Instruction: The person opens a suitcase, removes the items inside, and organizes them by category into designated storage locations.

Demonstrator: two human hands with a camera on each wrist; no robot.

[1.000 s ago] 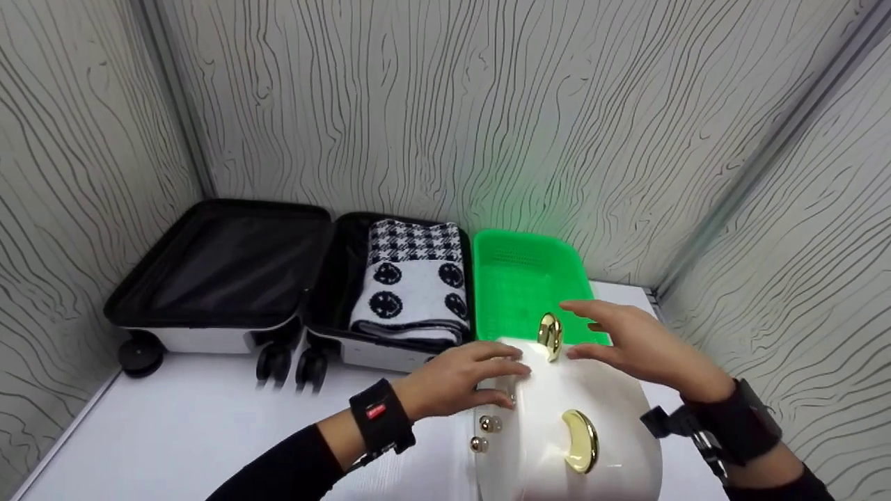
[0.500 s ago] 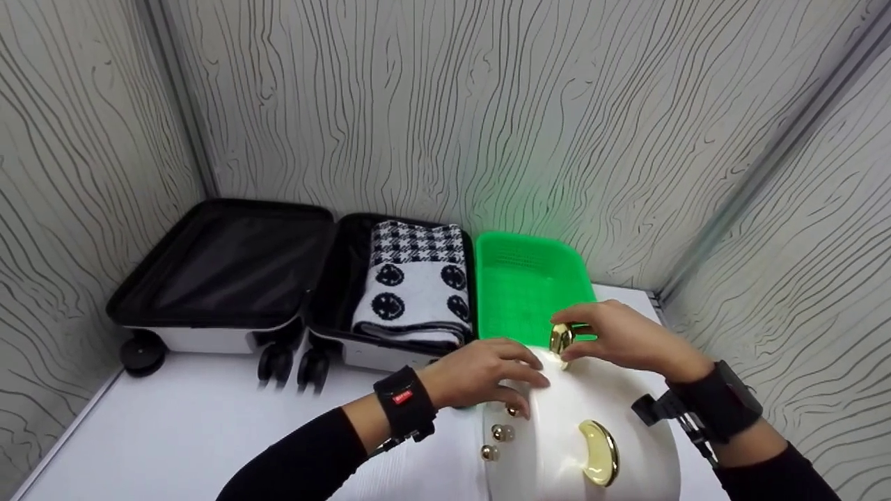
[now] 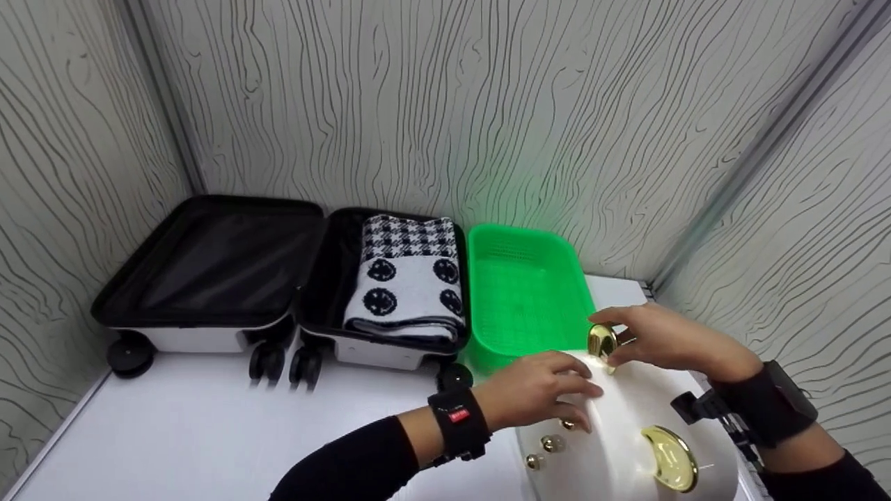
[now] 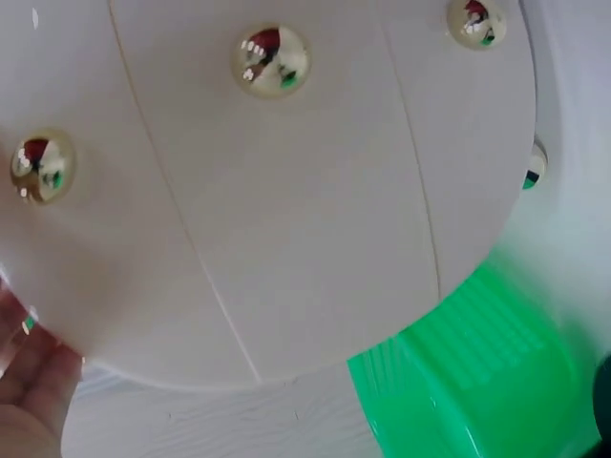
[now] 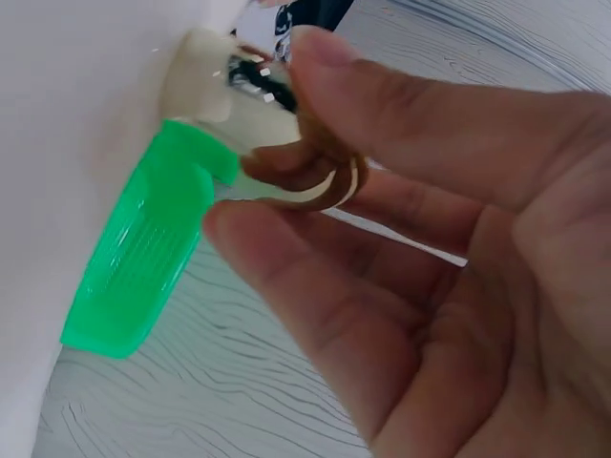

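A glossy white rounded case [image 3: 626,431] stands at the front right of the table, with shiny gold handle-like pieces on top. My right hand [image 3: 668,344] pinches the far gold piece [image 3: 600,341] between thumb and fingers; the right wrist view shows this grip close up. Bent but loosely spread, the fingers of my left hand [image 3: 536,390] rest on the case's left edge. A second gold piece [image 3: 672,459] sits nearer, untouched. Several gold balls [image 4: 272,59] stud the case's flat end, seen in the left wrist view. The case's lower front is cut off by the frame.
Behind the case lies a green plastic basket [image 3: 529,306]. To its left is an open suitcase [image 3: 223,264] on black wheels, with a folded black-and-white knitted blanket [image 3: 407,278] in its right half. Patterned walls enclose the white table [image 3: 230,417] at the back and sides.
My right hand has come down from above and taken hold of the far gold piece. The white case and both hands have shifted to the right, away from the suitcase.
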